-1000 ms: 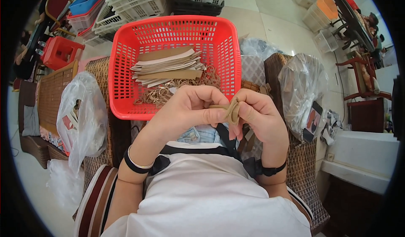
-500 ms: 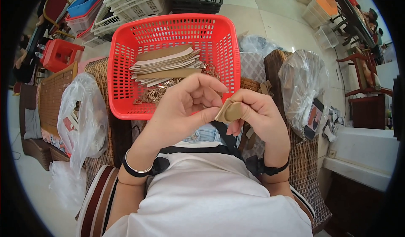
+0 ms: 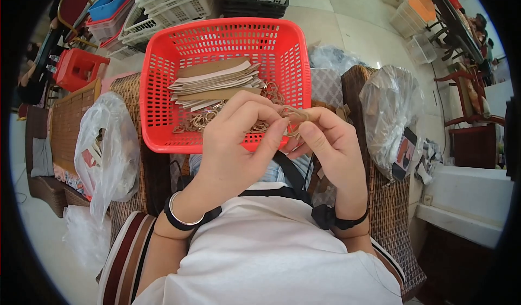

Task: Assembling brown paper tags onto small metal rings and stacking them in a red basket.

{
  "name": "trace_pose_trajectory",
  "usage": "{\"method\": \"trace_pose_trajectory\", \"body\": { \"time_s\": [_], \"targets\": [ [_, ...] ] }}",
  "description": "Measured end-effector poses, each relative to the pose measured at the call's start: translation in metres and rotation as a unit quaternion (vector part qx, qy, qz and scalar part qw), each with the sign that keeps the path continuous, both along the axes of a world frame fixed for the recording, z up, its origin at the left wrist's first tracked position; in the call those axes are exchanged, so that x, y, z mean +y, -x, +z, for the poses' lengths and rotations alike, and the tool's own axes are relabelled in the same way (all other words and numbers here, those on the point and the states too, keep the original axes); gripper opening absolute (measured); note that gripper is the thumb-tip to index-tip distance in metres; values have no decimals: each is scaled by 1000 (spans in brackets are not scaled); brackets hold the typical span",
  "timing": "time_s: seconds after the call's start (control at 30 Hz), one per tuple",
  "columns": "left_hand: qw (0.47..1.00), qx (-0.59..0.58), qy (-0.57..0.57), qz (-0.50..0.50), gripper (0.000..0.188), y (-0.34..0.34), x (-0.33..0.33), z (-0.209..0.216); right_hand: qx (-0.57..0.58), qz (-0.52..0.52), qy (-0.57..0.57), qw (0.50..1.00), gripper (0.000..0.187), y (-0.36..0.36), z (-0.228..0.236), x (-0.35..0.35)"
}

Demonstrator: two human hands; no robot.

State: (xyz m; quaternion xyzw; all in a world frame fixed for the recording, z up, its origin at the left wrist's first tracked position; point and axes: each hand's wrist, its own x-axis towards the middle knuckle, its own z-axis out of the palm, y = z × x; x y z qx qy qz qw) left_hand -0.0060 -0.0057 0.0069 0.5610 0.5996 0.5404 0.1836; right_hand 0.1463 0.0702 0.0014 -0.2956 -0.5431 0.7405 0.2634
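Over the near right part of a red plastic basket (image 3: pixel 154 142), both my hands pinch a small tan strip (image 3: pixel 296 114) that is bent round. A gold-coloured metal ring (image 3: pixel 292 130) shows at the strip, between my fingers. My left hand (image 3: pixel 236 136) has thumb and forefinger closed at the strip's left end. My right hand (image 3: pixel 336 147) grips the other end between thumb and fingers. Fingers partly hide how strip and ring fit together. Inside the basket lie a stack of tan and white strips (image 3: pixel 214 81) and a heap of metal rings (image 3: pixel 199 122).
Clear plastic bags (image 3: pixel 108 147) lie on the woven seat to my left, and another plastic bag (image 3: pixel 392 115) lies on the right. White crates (image 3: pixel 182 6) stand beyond the basket. A red stool (image 3: pixel 78 70) is at far left.
The tan piece was seen flat with a rounded end; now it is bent, with a ring showing. My left fingers have closed in on it, and my right hand has turned.
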Motion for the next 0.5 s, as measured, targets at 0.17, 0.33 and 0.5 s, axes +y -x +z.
{"method": "trace_pose_trajectory", "body": {
  "time_s": [0.17,0.33,0.5],
  "targets": [
    [999,-29,-3,-28,4,3,-2,-1,37,64,106,992,19,-3,-12,14],
    [997,68,-32,6,7,1,1,-3,154,17,158,975,21,-6,-26,17],
    [1000,-7,-6,19,9,3,4,-9,183,8,257,949,24,-4,-22,15]
  ]
}}
